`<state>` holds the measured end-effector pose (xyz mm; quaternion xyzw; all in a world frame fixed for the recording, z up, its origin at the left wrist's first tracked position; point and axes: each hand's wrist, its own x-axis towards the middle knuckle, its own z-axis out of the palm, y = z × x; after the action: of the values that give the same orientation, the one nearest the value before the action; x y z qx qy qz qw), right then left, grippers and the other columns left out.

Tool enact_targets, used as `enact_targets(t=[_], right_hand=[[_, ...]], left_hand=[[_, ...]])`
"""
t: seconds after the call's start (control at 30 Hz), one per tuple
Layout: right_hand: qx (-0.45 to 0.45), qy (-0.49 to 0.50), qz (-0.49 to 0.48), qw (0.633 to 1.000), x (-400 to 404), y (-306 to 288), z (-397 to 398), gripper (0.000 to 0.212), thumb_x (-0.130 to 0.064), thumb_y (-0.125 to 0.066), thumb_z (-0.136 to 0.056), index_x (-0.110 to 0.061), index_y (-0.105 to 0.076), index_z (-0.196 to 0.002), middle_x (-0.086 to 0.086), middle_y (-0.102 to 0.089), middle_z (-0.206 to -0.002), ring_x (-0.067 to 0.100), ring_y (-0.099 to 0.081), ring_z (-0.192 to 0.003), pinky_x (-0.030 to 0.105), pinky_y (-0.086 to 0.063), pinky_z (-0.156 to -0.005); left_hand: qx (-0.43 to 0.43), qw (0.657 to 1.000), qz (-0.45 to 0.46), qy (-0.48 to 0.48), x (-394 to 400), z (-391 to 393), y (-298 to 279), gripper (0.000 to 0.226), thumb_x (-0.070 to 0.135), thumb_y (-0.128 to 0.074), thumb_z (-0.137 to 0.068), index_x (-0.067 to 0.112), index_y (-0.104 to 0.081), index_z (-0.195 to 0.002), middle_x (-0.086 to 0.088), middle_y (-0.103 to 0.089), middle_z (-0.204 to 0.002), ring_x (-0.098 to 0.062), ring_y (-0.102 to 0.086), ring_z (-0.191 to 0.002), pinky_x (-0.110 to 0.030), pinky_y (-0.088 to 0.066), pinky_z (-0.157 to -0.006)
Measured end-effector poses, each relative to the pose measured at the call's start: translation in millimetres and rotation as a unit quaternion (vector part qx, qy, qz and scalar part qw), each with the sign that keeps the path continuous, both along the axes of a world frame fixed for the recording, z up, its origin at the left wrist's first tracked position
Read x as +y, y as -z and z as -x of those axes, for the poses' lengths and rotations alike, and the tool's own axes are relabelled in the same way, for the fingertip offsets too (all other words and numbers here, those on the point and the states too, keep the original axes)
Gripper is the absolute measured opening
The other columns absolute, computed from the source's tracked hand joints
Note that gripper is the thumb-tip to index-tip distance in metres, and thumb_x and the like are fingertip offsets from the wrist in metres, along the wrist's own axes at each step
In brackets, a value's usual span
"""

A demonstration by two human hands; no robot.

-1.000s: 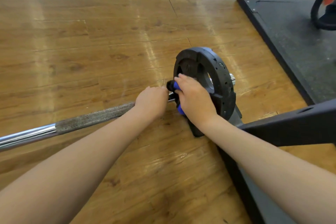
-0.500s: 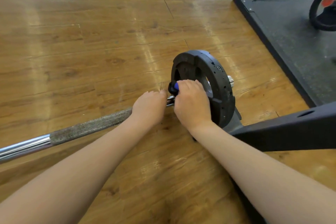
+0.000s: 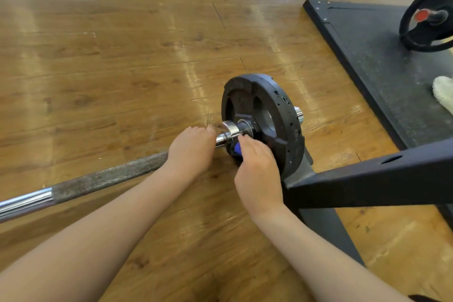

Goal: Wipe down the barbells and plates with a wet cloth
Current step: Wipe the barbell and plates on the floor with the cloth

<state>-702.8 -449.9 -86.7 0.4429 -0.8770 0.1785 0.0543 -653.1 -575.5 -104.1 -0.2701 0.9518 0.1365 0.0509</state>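
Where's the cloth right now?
Head view, far right edge: the white cloth lies on the black mat, below the second plate, away from both hands.

A gym floor. A barbell point(image 3: 103, 179) with a black plate point(image 3: 274, 110) lies on wood-look flooring point(image 3: 122, 56). Far right, a black rubber mat point(image 3: 372, 61) holds another plate point(image 3: 426, 32).

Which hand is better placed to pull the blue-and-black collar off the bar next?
The right hand, probably. Its fingers already curl around the collar just inside the plate. The left hand grips the bar beside it, so it can steady the bar.
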Motion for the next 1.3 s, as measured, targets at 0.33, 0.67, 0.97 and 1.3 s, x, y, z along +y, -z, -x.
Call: enact_targets(t=[0.33, 0.67, 0.97, 1.3], right_hand=[[0.044, -0.082, -0.034, 0.995, 1, 22, 11, 0.05, 0.016, -0.057, -0.073, 0.006, -0.057, -0.123, 0.024, -0.057, -0.127, 0.036, -0.056, -0.118, 0.049, -0.046, -0.097], [0.025, -0.068, 0.007, 0.997, -37, -3, 13, 0.045, 0.014, -0.055, -0.073, 0.009, -0.061, -0.117, 0.025, -0.062, -0.118, 0.037, -0.059, -0.113, 0.043, -0.039, -0.099], [0.091, -0.091, -0.025, 0.991, -28, 34, -31, 0.045, 0.012, -0.047, -0.072, 0.012, -0.061, -0.115, 0.025, -0.064, -0.114, 0.036, -0.062, -0.108, 0.045, -0.038, -0.097], [0.034, -0.116, -0.031, 0.992, -40, 27, -32, 0.053, 0.025, -0.056, -0.062, 0.012, -0.061, -0.113, 0.027, -0.064, -0.111, 0.039, -0.063, -0.105, 0.051, -0.037, -0.094]], left_hand=[[-0.03, 0.999, 0.004, 0.037, -4, 0, -1, 0.041, 0.011, -0.044, -0.093, 0.001, -0.04, -0.133, -0.016, -0.042, -0.142, -0.028, -0.027, -0.14, -0.036, -0.018, -0.117], [-0.026, 0.999, 0.039, 0.015, -7, -24, -5, 0.082, 0.033, -0.052, -0.092, 0.005, -0.001, -0.15, -0.015, -0.005, -0.158, -0.031, 0.003, -0.146, -0.042, 0.003, -0.116], [-0.058, 0.994, 0.09, -0.036, -21, -96, -5, 0.083, 0.04, -0.048, -0.092, 0.002, -0.002, -0.149, -0.016, -0.005, -0.158, -0.032, 0.003, -0.146, -0.042, 0.008, -0.115], [-0.028, 0.965, 0.26, 0.035, -15, -108, 18, 0.058, 0.02, -0.026, -0.087, 0.001, -0.044, -0.138, -0.019, -0.047, -0.14, -0.034, -0.04, -0.134, -0.044, -0.022, -0.113]])
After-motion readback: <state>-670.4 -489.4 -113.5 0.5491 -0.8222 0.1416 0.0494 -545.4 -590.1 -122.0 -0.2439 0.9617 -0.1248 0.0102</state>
